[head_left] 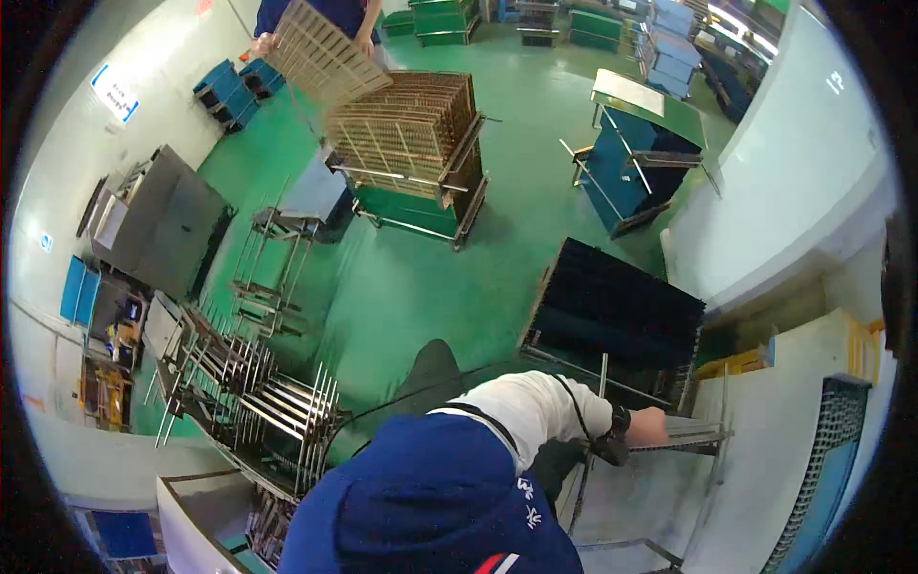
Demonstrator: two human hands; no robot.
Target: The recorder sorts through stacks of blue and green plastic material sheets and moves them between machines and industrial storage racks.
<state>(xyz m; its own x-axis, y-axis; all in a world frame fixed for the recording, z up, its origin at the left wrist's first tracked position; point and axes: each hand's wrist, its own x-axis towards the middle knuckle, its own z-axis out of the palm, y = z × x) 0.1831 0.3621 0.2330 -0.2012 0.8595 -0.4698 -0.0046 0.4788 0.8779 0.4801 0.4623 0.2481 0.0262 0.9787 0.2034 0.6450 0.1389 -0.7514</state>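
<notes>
L hand (pixel 648 428): lower right of frame, at near end of frame tray (pixel 690 438); fingers look bent, but gap & grip too small to make out, can't tell if it has hold
R hand: out of view, fingers can't tell
Frame tray: lower right, thin grey metal, approx level, R of L hand, on or against metal stand (pixel 712 488)
L arm: from btm ctr toward lower right; blue top (pixel 411 478), white sleeve (pixel 540 407), blk band (pixel 612 440) at wrist
Post (pixel 603 378): thin, upright, just L of wrist
Blk stack (pixel 617 297): right of ctr, dark sheets packed close in a metal frame, just above L hand in pic
Blue cart (pixel 622 177): upper right, tilted in view, pale & green board on top
Co-worker (pixel 373 19): top, L of ctr, both hands on tan tray (pixel 330 53), tray tilted over tray stack (pixel 411 139)
Tray stack: upper ctr, many brown trays in rows, on green-sided cart (pixel 411 210)
Rod rack (pixel 287 411): lower left, shiny metal rods
Grey cabinet (pixel 167 225): left, by wall
Floor (pixel 449 287): green, glossy
</notes>
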